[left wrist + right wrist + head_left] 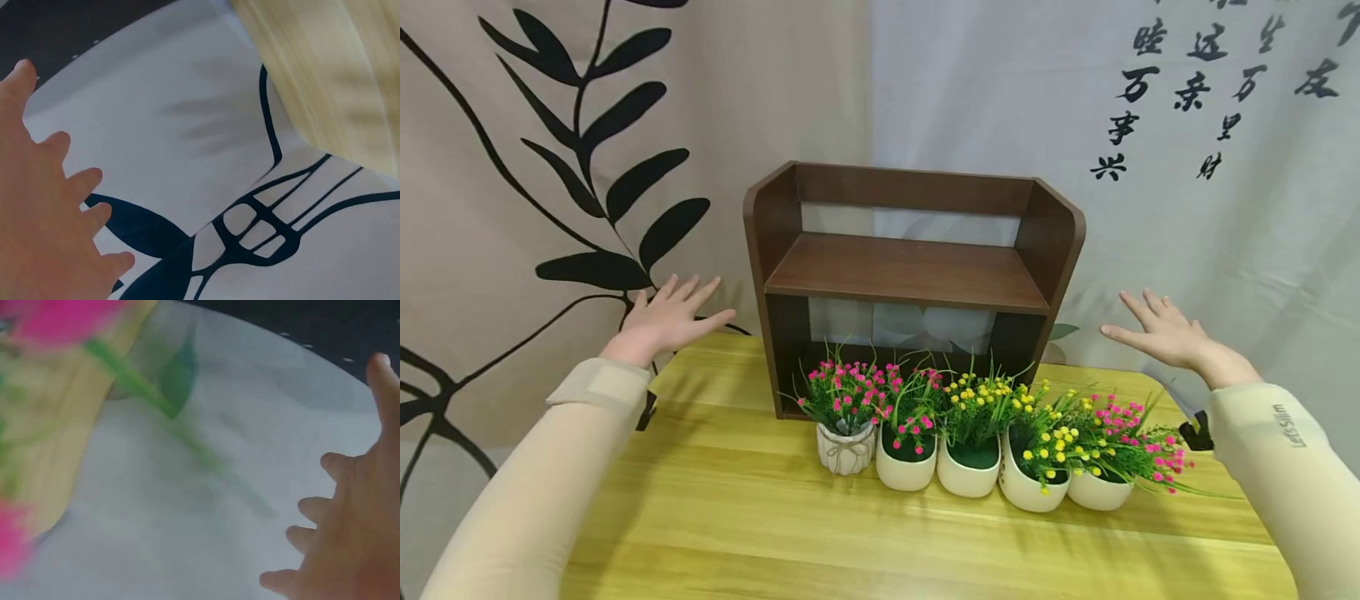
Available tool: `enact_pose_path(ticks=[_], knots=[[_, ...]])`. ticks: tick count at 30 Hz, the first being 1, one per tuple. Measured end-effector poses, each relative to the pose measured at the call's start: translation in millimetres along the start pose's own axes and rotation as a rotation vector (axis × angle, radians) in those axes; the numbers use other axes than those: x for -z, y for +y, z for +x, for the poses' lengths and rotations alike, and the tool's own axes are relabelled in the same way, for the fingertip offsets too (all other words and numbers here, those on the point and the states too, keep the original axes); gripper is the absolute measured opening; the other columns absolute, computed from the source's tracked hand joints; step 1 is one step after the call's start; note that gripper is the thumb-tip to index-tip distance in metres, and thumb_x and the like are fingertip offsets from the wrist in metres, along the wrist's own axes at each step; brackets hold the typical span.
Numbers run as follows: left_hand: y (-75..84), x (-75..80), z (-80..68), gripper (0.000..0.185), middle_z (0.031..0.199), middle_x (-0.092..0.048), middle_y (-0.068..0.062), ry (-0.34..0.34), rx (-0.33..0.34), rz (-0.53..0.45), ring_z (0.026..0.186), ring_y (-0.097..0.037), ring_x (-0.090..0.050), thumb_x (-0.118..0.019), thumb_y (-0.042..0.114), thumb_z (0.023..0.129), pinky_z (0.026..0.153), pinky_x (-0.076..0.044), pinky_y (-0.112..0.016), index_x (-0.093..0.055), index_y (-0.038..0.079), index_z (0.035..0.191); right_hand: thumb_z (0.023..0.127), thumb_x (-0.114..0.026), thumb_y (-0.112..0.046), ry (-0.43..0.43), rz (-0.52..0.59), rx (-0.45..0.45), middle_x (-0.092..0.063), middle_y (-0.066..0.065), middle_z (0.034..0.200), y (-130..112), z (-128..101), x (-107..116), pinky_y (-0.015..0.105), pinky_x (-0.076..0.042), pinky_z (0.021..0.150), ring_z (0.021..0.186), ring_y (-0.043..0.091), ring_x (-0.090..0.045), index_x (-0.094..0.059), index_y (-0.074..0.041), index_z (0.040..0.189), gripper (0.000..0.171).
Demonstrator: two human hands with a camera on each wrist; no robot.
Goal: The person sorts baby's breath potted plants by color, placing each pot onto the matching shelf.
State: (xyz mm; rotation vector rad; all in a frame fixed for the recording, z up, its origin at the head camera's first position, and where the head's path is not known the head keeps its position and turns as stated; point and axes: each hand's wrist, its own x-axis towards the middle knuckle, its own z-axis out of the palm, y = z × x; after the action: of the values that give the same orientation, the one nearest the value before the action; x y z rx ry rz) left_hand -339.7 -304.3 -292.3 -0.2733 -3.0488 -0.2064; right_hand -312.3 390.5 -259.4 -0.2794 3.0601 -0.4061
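Observation:
My left hand (664, 321) hovers with spread fingers over the table's back left, left of a brown wooden shelf (910, 271). On the other side my right hand (1172, 333) is raised, fingers spread, behind and above the rightmost flower pot (1100, 490). Neither hand holds or touches anything. Several potted artificial flowers stand in a row before the shelf: a grey-white pot (846, 450) with a bow and pink flowers at the left, then white pots with pink or yellow flowers. In the wrist views the left hand (50, 206) and right hand (356, 519) also show spread fingers.
The pots stand on a light wooden table (760, 517), close to the shelf's lower front. Black clips (1197, 432) sit at the table's edges. Behind hangs a curtain (970, 92) with printed leaves and black characters.

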Motion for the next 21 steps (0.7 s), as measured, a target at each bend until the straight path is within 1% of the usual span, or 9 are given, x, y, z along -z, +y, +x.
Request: enact_pose_path(ticks=[2, 5, 7, 9, 11, 14, 17, 21], knots=[[1.3, 0.0, 0.9, 0.089, 0.158, -0.009, -0.026, 0.012, -0.012, -0.012, 0.141, -0.050, 0.000, -0.031, 0.073, 0.092, 0.102, 0.004, -0.071, -0.008, 0.018, 0.158, 0.099, -0.040, -0.055, 0.020, 0.054, 0.030, 0.017, 0.035, 0.151, -4.6, -4.5, 6.3, 0.078, 0.004, 0.095, 0.135, 0.057, 0.015, 0.007, -0.006, 0.154, 0.087], [4.5, 0.0, 1.0, 0.085, 0.157, -0.013, -0.026, 0.028, -0.039, -0.034, 0.141, -0.050, -0.006, -0.032, 0.071, 0.093, 0.104, -0.003, -0.071, -0.011, 0.019, 0.157, 0.101, -0.042, -0.048, 0.067, 0.135, 0.082, 0.022, 0.028, 0.153, -16.1, -13.6, 18.3, 0.074, 0.004, 0.100, 0.138, 0.050, 0.019, 0.009, -0.008, 0.154, 0.084], [7.0, 0.4, -0.9, 0.083, 0.157, -0.016, -0.025, 0.040, -0.056, -0.051, 0.141, -0.050, -0.011, -0.031, 0.070, 0.094, 0.104, -0.010, -0.070, -0.013, 0.020, 0.157, 0.101, -0.045, -0.043, 0.110, 0.165, 0.123, 0.019, 0.024, 0.156, -27.1, -19.5, 25.5, 0.071, 0.003, 0.103, 0.141, 0.045, 0.018, 0.007, -0.008, 0.155, 0.083], [9.9, 0.9, -4.0, 0.081, 0.157, -0.018, -0.024, 0.054, -0.070, -0.080, 0.140, -0.049, -0.015, -0.029, 0.070, 0.094, 0.102, -0.016, -0.070, -0.014, 0.022, 0.157, 0.100, -0.049, -0.041, 0.151, 0.169, 0.154, 0.015, 0.020, 0.158, -40.0, -25.8, 30.8, 0.069, 0.001, 0.104, 0.143, 0.041, 0.015, 0.003, -0.011, 0.156, 0.082], [13.0, 1.0, -7.3, 0.080, 0.157, -0.019, -0.023, 0.067, -0.081, -0.118, 0.140, -0.048, -0.018, -0.029, 0.070, 0.094, 0.102, -0.019, -0.070, -0.015, 0.023, 0.157, 0.100, -0.052, -0.038, 0.192, 0.166, 0.186, 0.011, 0.017, 0.160, -53.9, -33.1, 34.0, 0.070, -0.001, 0.105, 0.144, 0.040, 0.011, -0.002, -0.013, 0.157, 0.080], [17.4, -0.4, -12.9, 0.075, 0.158, -0.019, -0.021, 0.082, -0.102, -0.206, 0.141, -0.046, -0.019, -0.031, 0.065, 0.097, 0.104, -0.020, -0.067, -0.013, 0.024, 0.157, 0.098, -0.057, -0.033, 0.246, 0.172, 0.247, 0.005, 0.011, 0.162, -76.1, -46.0, 34.3, 0.069, -0.003, 0.105, 0.146, 0.037, 0.005, -0.008, -0.018, 0.158, 0.078], [21.7, -5.5, -18.1, 0.071, 0.159, -0.018, -0.017, 0.115, -0.122, -0.303, 0.141, -0.043, -0.020, -0.036, 0.059, 0.099, 0.106, -0.019, -0.064, -0.010, 0.027, 0.157, 0.095, -0.063, -0.028, 0.289, 0.184, 0.320, -0.003, 0.006, 0.162, -100.2, -60.4, 29.7, 0.068, -0.006, 0.106, 0.147, 0.034, -0.001, -0.015, -0.023, 0.157, 0.079], [27.9, -19.2, -22.0, 0.068, 0.156, -0.026, -0.018, 0.191, -0.141, -0.441, 0.135, -0.044, -0.033, -0.043, 0.051, 0.100, 0.102, -0.027, -0.064, -0.008, 0.033, 0.156, 0.089, -0.072, -0.023, 0.319, 0.167, 0.428, -0.011, 0.002, 0.162, -132.4, -79.7, 18.1, 0.066, -0.012, 0.107, 0.147, 0.031, -0.010, -0.021, -0.027, 0.156, 0.084]])
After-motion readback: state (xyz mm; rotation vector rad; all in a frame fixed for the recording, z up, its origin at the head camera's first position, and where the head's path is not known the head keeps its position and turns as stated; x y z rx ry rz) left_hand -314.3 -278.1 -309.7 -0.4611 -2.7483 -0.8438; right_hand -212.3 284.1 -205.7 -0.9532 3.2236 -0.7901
